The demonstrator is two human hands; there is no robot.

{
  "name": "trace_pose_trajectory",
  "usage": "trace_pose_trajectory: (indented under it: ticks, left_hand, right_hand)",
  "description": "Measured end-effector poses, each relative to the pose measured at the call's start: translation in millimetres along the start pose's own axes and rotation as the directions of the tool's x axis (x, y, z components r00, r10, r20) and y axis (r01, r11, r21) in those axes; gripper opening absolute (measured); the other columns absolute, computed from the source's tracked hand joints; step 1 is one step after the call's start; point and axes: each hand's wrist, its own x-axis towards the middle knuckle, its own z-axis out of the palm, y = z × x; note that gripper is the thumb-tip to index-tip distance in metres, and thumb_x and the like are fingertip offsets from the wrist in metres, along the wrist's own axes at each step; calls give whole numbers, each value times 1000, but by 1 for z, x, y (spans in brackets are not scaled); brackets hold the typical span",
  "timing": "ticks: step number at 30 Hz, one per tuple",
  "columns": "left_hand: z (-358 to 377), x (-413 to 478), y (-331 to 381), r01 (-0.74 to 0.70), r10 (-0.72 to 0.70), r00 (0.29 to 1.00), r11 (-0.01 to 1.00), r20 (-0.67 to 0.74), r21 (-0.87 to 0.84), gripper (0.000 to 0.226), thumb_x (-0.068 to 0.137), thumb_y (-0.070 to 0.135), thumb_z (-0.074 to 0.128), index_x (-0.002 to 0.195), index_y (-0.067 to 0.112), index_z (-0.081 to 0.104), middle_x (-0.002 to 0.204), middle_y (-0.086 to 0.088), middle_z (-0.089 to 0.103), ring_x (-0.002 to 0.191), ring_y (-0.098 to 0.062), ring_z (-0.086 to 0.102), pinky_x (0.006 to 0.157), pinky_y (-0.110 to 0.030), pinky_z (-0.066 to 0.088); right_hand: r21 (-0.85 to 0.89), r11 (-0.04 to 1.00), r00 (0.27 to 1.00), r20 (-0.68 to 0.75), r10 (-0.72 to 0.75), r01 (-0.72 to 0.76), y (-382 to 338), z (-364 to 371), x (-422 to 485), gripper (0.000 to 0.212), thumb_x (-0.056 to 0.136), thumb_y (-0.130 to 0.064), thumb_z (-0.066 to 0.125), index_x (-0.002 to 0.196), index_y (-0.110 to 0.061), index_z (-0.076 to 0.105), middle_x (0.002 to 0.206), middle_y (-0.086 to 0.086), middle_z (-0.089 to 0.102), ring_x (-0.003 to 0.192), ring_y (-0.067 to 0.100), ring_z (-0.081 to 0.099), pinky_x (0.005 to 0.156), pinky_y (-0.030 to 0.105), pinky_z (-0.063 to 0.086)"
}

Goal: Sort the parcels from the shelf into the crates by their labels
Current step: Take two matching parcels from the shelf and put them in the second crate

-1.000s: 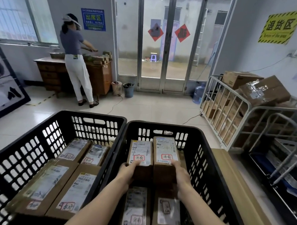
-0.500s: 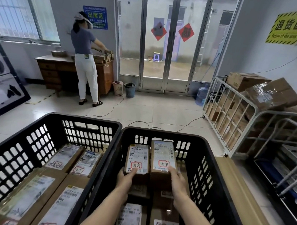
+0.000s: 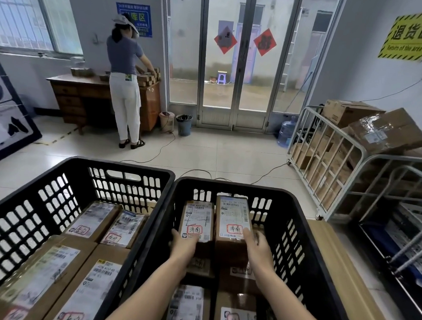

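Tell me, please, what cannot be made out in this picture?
Head view only:
Too small: fine label print on the left parcel and right parcel.
Hidden: whether the left hand and right hand grip or merely touch; their backs cover the contact.
Cut off: the nearest parcels, by the bottom edge.

left parcel, right parcel print: too small to read | lower parcel beneath fingers: label shadowed, unreadable | left crate, left of fingers: cropped by frame edge

Two crates, two hands, four parcels in left crate
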Motion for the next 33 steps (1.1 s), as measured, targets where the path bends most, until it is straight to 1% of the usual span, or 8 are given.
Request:
trace_pose_trajectory:
  ticks: [3,6,9,12,18,22,28,33]
  left_hand:
    - [2,-7,6,-162,185,983,884,-8,438,84,91,22,56,150,15,-2,156,-14,7,144,-32,9,117,-45,16]
    - [1,-5,10,-333,352,922,513,159,791,83,90,23,56,150,15,-2,159,-7,-5,146,-26,-7,118,-42,6]
    - [-6,4,18,-364,307,901,153,306,919,86,88,17,59,150,13,-1,159,-6,-6,146,-23,-7,118,-37,6]
    - [-13,12,24,-403,263,884,7,387,915,83,87,10,58,149,11,2,159,-6,-1,146,-21,-2,118,-36,13]
    - [-9,20,21,-421,335,848,-48,412,906,67,90,2,48,147,5,13,156,-10,12,144,-22,10,110,-33,33]
    - [-4,25,14,-405,363,846,-42,391,914,65,90,4,50,146,7,16,155,-10,13,145,-24,10,107,-33,36]
    - [-8,21,17,-419,341,850,-25,402,908,67,91,0,47,148,8,11,158,-8,6,146,-22,1,113,-34,28]
    - [-10,4,22,-383,273,889,3,368,924,93,87,29,63,149,12,-4,158,-11,-8,146,-25,-8,118,-37,3]
  right_hand:
    - [-327,920,970,-39,-241,216,-9,-11,-4,68,90,-48,49,145,-16,26,149,7,32,138,25,25,112,42,25]
    - [-623,590,833,194,-519,513,-20,-16,-3,69,89,-48,50,146,-20,22,151,0,24,140,17,16,113,30,18]
    - [-720,363,786,412,-461,591,-26,-17,5,75,89,-48,50,148,-20,13,158,-1,8,145,15,2,115,29,3]
    - [-736,259,761,503,-410,626,-29,-19,13,76,89,-41,54,148,-18,13,158,0,9,145,16,2,116,30,3]
    - [-716,179,706,557,-437,675,-17,-16,23,80,88,-37,57,149,-16,11,158,0,10,145,16,4,111,25,-5]
    - [-723,132,689,564,-455,679,-5,-13,28,77,90,-40,52,149,-16,9,158,1,8,145,16,0,111,24,-8]
    - [-741,102,702,569,-428,663,-9,-10,25,76,90,-39,51,149,-14,9,158,4,9,145,19,1,115,29,-2]
    - [-765,155,752,539,-379,626,-26,-15,16,79,89,-42,51,149,-17,5,158,4,1,146,20,-3,117,35,3]
